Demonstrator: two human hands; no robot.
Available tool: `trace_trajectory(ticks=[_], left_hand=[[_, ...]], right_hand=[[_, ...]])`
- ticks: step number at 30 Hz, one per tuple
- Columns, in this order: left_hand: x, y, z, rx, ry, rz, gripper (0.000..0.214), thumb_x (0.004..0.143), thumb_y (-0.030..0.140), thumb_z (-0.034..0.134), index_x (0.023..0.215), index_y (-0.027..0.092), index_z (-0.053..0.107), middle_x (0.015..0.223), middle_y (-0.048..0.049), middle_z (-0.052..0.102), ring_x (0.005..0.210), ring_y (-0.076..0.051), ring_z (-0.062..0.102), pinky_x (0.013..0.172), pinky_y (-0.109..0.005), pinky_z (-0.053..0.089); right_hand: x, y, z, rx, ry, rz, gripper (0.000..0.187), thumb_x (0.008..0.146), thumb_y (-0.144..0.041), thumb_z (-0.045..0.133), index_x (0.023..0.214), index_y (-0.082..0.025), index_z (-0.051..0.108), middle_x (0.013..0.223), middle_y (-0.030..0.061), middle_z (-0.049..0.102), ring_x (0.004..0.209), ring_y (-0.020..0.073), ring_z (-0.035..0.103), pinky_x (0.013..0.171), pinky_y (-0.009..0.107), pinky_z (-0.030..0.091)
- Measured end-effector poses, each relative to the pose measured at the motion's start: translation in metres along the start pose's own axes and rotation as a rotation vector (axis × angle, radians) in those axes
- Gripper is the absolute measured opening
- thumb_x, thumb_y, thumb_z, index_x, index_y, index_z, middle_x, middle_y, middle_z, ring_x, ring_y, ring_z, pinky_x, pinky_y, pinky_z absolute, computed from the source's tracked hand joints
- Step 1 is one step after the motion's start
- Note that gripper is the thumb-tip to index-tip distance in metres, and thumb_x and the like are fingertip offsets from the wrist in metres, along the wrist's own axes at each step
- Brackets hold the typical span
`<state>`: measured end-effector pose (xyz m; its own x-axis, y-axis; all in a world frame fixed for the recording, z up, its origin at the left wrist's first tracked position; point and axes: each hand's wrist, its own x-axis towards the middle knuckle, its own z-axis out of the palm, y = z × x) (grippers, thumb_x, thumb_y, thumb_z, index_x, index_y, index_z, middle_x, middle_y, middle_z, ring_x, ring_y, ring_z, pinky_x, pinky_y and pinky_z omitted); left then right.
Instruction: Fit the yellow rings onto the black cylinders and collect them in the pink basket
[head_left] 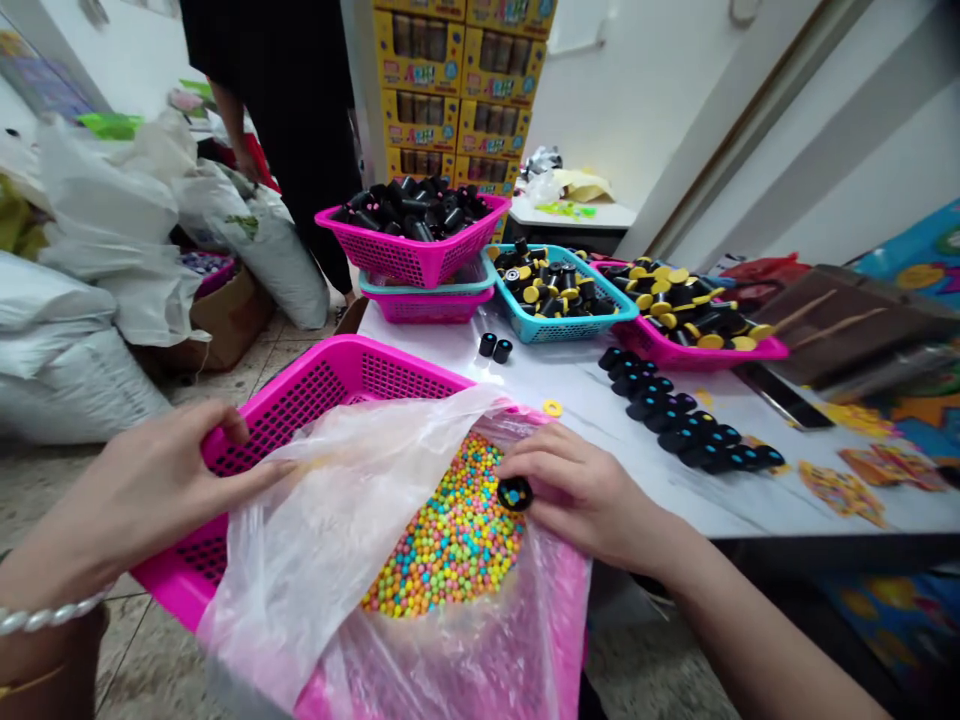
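L hand (150, 480): closed on near rim of big pink basket (352, 375), fingers pressing edge of plastic bag (300, 560).
R hand (585, 490): pinches small black tube (515, 493), beads visible inside, just above the heap.
Beads (450, 540): multi-colour, piled in the bag, inside the basket.
Surface (585, 400): white; row of filled tubes (690, 430) to the R, 2 loose tubes (495, 347), yellow cap (553, 408).
Back: teal basket (570, 328) & pink baskets (412, 260) w/ more tubes; person in black (292, 100) standing.
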<state>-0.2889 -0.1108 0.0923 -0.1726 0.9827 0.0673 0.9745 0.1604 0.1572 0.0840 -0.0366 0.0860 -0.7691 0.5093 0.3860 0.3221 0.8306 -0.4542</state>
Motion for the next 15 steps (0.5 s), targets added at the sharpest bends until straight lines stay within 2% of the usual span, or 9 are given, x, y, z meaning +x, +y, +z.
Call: trace_trajectory(ticks=[4,9,12,15], left_hand=[[-0.0038,-0.002,0.0042,-0.031,0.03,-0.029,0.054,0.069,0.072,0.056,0.082,0.02,0.05,0.072,0.0019,0.057,0.062,-0.016,0.053,0.055,-0.024,0.037],[-0.0048,-0.0043,0.006,-0.026,-0.006,-0.064,0.057,0.069,0.073,0.054,0.087,0.019,0.05,0.076,0.0017,0.054,0.064,-0.015,0.051,0.058,-0.024,0.036],[-0.0051,-0.0054,0.0058,-0.05,-0.009,-0.059,0.057,0.069,0.073,0.054,0.088,0.02,0.049,0.077,0.0017,0.054,0.066,-0.015,0.051,0.059,-0.025,0.036],[-0.0071,-0.0085,0.0087,-0.074,-0.029,-0.104,0.057,0.069,0.074,0.055,0.09,0.021,0.049,0.079,0.0018,0.055,0.067,-0.016,0.052,0.06,-0.025,0.036]], right_hand=[[0.0004,0.0069,-0.0014,-0.238,-0.002,-0.069,0.03,0.081,-0.012,0.059,0.109,-0.022,0.067,0.101,0.0086,0.063,0.093,0.0233,0.056,0.085,0.043,0.044],[0.0055,0.0106,-0.0005,-0.289,-0.021,-0.118,0.03,0.083,-0.015,0.059,0.112,-0.021,0.068,0.099,0.0093,0.062,0.09,0.0242,0.055,0.084,0.046,0.044],[0.0049,0.0092,-0.0017,-0.15,-0.02,-0.054,0.035,0.081,-0.011,0.059,0.113,-0.022,0.067,0.102,0.0088,0.061,0.093,0.0228,0.056,0.083,0.041,0.046],[-0.0002,0.0074,-0.0037,0.124,-0.003,0.069,0.039,0.08,-0.007,0.059,0.115,-0.023,0.064,0.109,0.0068,0.062,0.101,0.0205,0.058,0.087,0.035,0.047]])
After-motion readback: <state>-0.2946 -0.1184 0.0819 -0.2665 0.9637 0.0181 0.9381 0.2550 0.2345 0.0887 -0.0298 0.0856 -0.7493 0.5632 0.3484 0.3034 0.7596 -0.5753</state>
